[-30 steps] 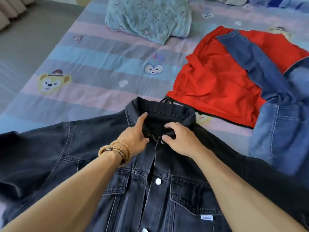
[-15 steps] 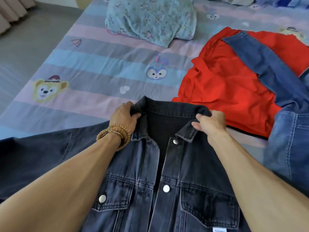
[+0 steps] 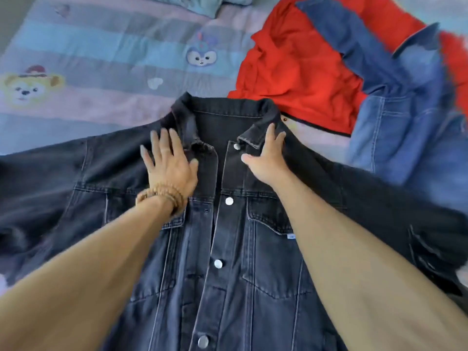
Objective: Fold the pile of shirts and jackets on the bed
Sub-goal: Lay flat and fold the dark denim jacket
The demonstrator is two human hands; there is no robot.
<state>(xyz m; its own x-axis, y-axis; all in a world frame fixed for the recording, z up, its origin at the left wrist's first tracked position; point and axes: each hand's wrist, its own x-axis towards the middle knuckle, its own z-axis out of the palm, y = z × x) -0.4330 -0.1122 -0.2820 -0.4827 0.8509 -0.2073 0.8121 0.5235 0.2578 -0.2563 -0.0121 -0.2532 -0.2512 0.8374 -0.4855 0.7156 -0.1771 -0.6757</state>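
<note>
A black jacket (image 3: pixel 228 236) lies flat on the bed (image 3: pixel 101 59), front side up, with its collar at 12 o'clock and a sleeve going out to each side. The snaps down the front look undone, but the two front edges lie close together. The left hand (image 3: pixel 169 165) lies flat on the jacket just beside the collar, at about 10 o'clock from the middle of the jacket; its grip is open, fingers straight and spread, pressing the cloth down. The right hand (image 3: pixel 266 158) is on the other side, at about 1 o'clock, with its fingers lying along the collar tip and the thumb out to the side; this grip is open too and holds nothing. At about 1 o'clock from the black jacket a red shirt (image 3: pixel 298 69) waits on the bed, and a blue jacket (image 3: pixel 405 117) lies partly on top of it, at 2 o'clock. I think the step now is smoothing the black jacket flat before folding it. The next move would likely be to take one sleeve and bring it across the chest, so both hands need to slide outward and keep the cloth from bunching up.
</note>
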